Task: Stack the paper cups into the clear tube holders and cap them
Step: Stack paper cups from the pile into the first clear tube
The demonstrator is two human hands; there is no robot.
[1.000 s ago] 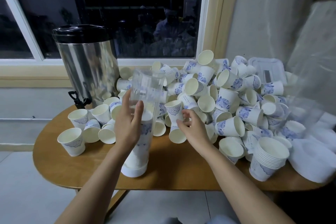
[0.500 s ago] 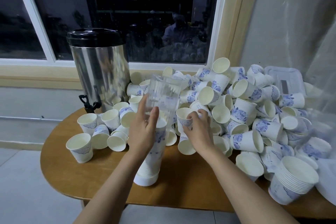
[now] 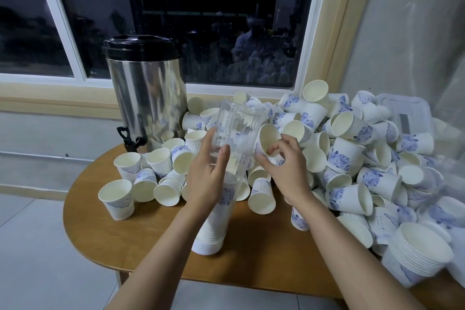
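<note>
A clear ribbed tube holder [image 3: 235, 131] stands on its white base [image 3: 207, 244] near the table's front edge, with a stack of paper cups inside its lower part. My left hand [image 3: 207, 176] grips the tube at mid height. My right hand [image 3: 284, 166] pinches a single white paper cup [image 3: 268, 137] with blue print, tilted, its mouth facing the tube's upper part. A big heap of loose paper cups [image 3: 344, 148] covers the table's right half.
A steel drinks urn [image 3: 146, 93] with a black lid and tap stands at the back left. A nested stack of cups [image 3: 417, 257] sits at the front right. Several cups [image 3: 117, 199] stand left of the tube. A clear plastic lid [image 3: 405, 113] lies behind the heap.
My right hand has lifted one cup out of the heap and raised it beside the tube's top. My left hand keeps its hold on the tube.
</note>
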